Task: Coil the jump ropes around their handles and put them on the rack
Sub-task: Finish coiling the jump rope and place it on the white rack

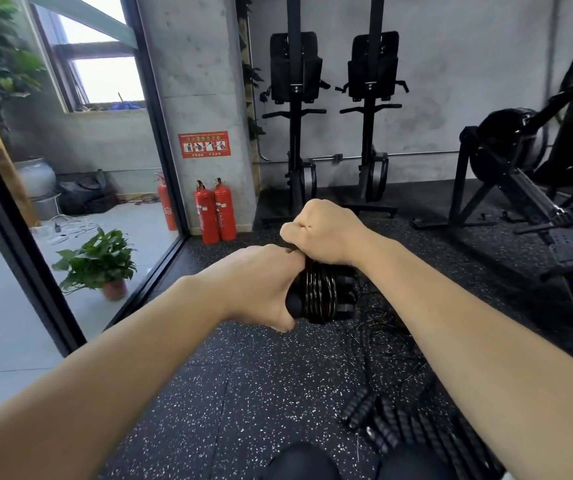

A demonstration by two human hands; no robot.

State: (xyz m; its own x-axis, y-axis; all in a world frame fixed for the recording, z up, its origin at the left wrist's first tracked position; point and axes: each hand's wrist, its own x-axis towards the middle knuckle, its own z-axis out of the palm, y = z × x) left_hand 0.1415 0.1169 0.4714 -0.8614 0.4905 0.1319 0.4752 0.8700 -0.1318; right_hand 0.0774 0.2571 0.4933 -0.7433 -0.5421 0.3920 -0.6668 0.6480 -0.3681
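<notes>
We hold a black jump rope point(323, 292) in the middle of the view, above the floor, its cord coiled in tight loops around the paired handles. Our left hand point(260, 282) grips the near left end of the handles, fingers point(286, 320) curled under them. Our right hand point(323, 230) is closed in a fist over the far end of the bundle, touching the left hand. More ropes point(399, 431) lie tangled on the speckled rubber floor point(243, 375) near right. Far left stand two red fire extinguishers point(214, 216) and a potted plant point(99, 261); two upright machines point(295, 116) line the far wall.
</notes>
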